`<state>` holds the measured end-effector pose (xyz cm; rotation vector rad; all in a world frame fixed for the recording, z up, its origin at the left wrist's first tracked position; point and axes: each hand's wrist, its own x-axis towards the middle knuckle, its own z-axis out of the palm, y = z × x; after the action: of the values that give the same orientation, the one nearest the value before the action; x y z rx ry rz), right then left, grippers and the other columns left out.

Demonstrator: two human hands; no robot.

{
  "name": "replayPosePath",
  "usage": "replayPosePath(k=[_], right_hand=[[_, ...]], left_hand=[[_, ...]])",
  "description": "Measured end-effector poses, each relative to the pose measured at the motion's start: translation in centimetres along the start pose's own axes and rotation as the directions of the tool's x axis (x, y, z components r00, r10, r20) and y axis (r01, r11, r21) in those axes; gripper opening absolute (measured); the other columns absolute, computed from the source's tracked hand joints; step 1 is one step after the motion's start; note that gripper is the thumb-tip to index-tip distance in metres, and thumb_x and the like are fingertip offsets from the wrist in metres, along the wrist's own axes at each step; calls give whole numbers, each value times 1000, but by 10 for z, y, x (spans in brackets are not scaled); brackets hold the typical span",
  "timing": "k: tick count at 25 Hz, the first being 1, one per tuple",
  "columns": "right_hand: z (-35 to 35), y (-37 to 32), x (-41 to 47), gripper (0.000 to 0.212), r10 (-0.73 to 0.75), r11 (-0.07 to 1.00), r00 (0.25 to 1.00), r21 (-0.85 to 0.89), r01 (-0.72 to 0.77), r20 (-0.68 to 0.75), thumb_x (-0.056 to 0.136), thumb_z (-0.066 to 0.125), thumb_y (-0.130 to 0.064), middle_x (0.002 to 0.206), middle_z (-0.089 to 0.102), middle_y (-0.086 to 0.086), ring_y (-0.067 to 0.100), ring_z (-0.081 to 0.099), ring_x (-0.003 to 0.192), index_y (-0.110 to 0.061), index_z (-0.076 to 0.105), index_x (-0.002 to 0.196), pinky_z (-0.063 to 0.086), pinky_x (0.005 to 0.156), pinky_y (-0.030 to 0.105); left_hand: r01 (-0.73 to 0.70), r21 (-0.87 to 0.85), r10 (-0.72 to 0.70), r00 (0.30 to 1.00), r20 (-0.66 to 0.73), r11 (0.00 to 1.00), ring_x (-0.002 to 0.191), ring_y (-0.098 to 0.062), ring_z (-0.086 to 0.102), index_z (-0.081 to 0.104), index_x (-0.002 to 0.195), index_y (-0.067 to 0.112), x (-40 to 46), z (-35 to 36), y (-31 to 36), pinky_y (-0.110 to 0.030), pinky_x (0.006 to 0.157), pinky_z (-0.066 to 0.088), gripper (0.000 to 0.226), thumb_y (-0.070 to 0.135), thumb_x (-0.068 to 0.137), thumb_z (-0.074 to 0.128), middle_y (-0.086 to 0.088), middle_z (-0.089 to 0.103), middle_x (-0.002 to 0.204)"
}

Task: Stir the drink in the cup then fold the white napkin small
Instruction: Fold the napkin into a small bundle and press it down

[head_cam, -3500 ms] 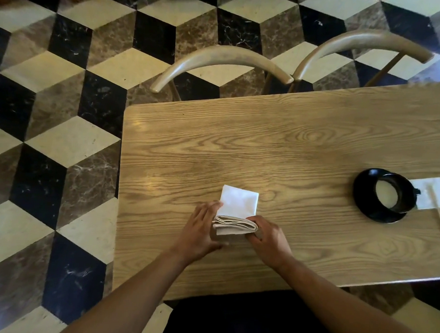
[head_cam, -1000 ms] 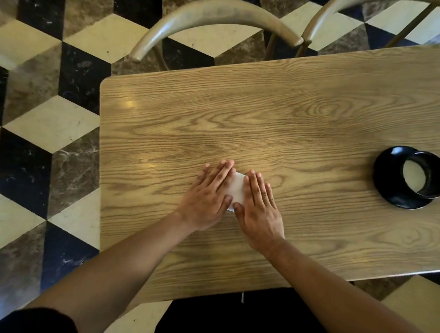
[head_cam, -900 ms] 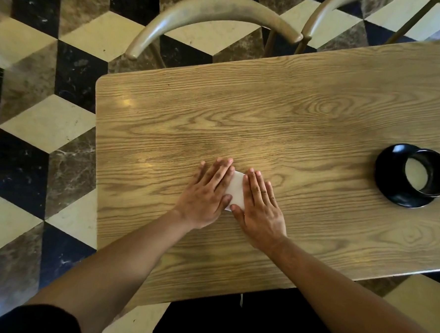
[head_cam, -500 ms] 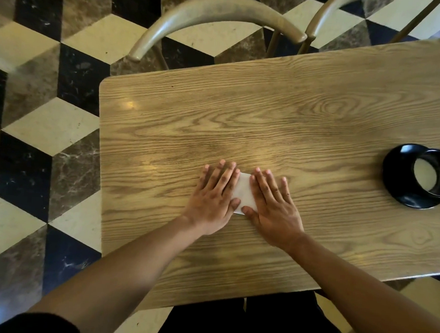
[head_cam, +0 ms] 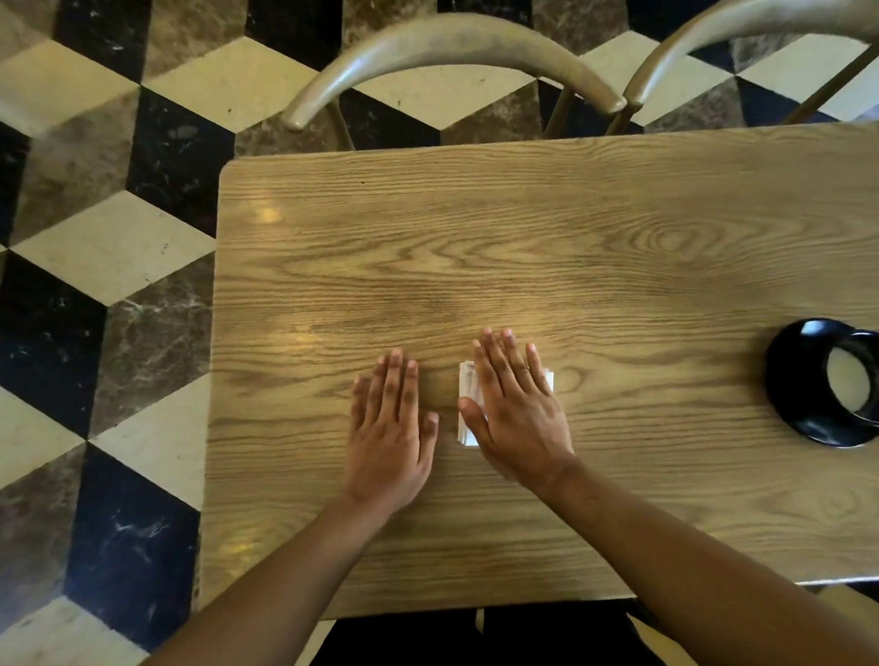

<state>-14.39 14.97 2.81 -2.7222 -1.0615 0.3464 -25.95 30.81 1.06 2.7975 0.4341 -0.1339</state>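
A light oak-grain wooden table (head_cam: 585,269) fills the view. Well off to the right hand's right stands a black cup on its black saucer (head_cam: 835,385). The right hand (head_cam: 512,412), fingers straight, presses the small folded white napkin (head_cam: 469,386) flat beneath its palm, probably to set the creases. The left hand (head_cam: 391,422) lies flat and empty just beside it.

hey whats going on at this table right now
A person sits at a wooden table folding a white napkin. The napkin is already a small, thick packet, and the right hand presses flat on top of it with straight fingers. The left hand lies flat on the bare wood just beside it, not touching the napkin. Off to the right a black cup of pale drink stands on a black saucer, untouched.
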Motion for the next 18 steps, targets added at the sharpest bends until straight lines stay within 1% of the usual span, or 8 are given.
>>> replayPosePath(k=[2,4,6,9,13,15,18], right_hand=[[5,-4,8,72,16,1000,999,-22,-15,31,105,28,-52,170,8,9,25,-3,158,-10,15,161,2,128,48],[9,-4,13,72,39,998,998,-41,-37,44,104,29,-53,171,7,8,25,-5,158,-13,12,162,-3,128,48],[12,-4,15,73,49,998,998,-46,-47,35,104,31,-54,171,6,7,25,-5,158,-14,11,162,-3,127,48],[15,-3,14,73,50,998,999,-39,-50,15,104,31,-55,171,4,5,24,-4,158,-17,11,163,2,128,49],[17,-3,16,74,48,997,999,-54,-47,7,102,36,-56,171,9,6,26,2,158,-18,16,162,7,127,50],[16,-4,16,74,61,996,998,-64,-59,34,102,33,-57,171,8,5,25,1,158,-19,14,162,5,127,49],[11,-7,15,75,74,995,995,-64,-70,64,102,27,-60,172,2,3,25,-7,158,-21,7,163,-2,127,49]], left_hand=[[30,75,-32,999,24,997,160,-32,8,22,162,5,0,-2,-21,-55,127,16,70,44,105,35,-16,13,171],[14,120,-18,999,37,993,160,-34,10,23,161,4,1,-2,-36,-58,126,18,73,47,103,35,-18,14,171],[-10,143,3,999,45,990,159,-35,11,24,161,3,1,0,-41,-59,125,18,76,49,102,36,-18,14,171],[-2,145,-2,1000,27,989,159,-34,11,24,161,4,0,0,-39,-59,126,17,77,49,101,39,-18,14,171],[-13,154,13,1000,5,988,160,-33,11,26,160,5,1,2,-42,-58,126,17,77,49,100,42,-17,15,171],[-7,159,7,1000,3,987,160,-32,11,28,160,5,1,2,-41,-58,126,18,77,50,100,42,-17,15,171],[1,152,-2,1000,6,988,160,-31,10,27,160,5,0,-1,-39,-59,125,19,77,51,100,38,-16,14,171]])
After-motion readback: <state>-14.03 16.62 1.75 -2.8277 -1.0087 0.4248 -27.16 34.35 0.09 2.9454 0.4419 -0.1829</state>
